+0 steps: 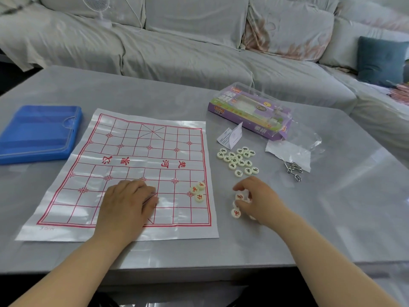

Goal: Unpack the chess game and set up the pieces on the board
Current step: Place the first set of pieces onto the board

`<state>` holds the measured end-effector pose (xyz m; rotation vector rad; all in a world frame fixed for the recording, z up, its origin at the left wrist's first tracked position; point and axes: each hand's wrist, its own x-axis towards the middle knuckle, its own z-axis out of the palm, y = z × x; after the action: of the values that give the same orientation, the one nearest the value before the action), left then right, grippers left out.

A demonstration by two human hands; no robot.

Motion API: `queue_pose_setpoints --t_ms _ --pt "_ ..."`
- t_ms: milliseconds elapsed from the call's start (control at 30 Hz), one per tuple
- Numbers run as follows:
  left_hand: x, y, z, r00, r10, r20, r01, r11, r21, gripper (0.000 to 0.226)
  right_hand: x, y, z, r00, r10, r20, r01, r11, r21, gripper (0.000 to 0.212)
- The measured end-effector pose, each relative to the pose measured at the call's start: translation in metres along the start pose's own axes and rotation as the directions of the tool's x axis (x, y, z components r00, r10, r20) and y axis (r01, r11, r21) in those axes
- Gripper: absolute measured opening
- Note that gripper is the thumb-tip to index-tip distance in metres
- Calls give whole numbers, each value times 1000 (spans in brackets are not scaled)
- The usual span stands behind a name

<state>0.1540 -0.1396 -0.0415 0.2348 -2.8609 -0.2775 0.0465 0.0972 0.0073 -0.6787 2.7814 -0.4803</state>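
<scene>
i am watching the left hand (130, 200) lying palm-down on the board (124, 138), fingers loosely bent and holding nothing that i can see, likely pinning the thin sheet so it is not sliding. the right hand (256, 197) is curling its fingers (240, 185) round a few red pieces (239, 197) just off the board's edge, probably gathering them for placing. a loose red piece (235, 213) is lying on the table (332, 218) just below those fingertips. between the two hands, a clump of three (197, 191) is sitting on the board, not yet on proper points. beyond the right fingertips the dark-lettered pieces (239, 160) are lying heaped, and past them the opened box (250, 111). set-up, i judge, is barely beginning.
</scene>
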Motion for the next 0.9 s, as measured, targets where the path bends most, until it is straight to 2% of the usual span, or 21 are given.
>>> queue_pose_setpoints --t_ms 67,167,200,300,367,467,500,567,633,700,800,900 --pt "-1 1 -2 999 40 -27 -39 999 22 37 -9 12 -1 1000 10 -7 -10 1000 -2 29" --pt "-2 4 -1 997 57 -43 -57 998 23 11 -22 19 3 999 -40 12 40 999 5 27" --pt "-1 5 -1 996 68 -51 -66 997 29 9 -26 18 5 997 -70 19 70 998 1 28" --pt "0 5 -4 993 118 -13 -116 989 96 24 -28 12 10 989 -143 27 145 987 -76 35" --pt "0 7 -11 990 140 -4 -138 982 127 9 -25 9 13 988 -153 25 155 978 -137 37" --pt "1 14 -19 992 31 124 -46 992 120 23 -21 9 15 988 -152 18 153 975 -163 36" --pt "0 12 -16 987 34 155 -56 989 139 31 -20 9 15 988 -150 18 151 974 -168 35" --pt "-2 15 -18 986 25 168 -37 997 72 36 -17 9 15 990 -137 15 138 974 -180 35" --pt "0 25 -20 994 59 88 -56 998 -37 35 -16 10 15 991 -132 8 131 974 -186 35" --pt "1 40 -21 989 79 125 -69 994 -80 33 -15 11 16 989 -147 6 146 975 -168 38" --pt "11 76 -21 964 264 35 -262 963 -58 26 -18 17 18 989 -142 -32 140 989 -56 38" --pt "20 102 -6 959 242 146 -230 969 -93 38 -18 24 19 991 -103 -85 106 994 27 37"
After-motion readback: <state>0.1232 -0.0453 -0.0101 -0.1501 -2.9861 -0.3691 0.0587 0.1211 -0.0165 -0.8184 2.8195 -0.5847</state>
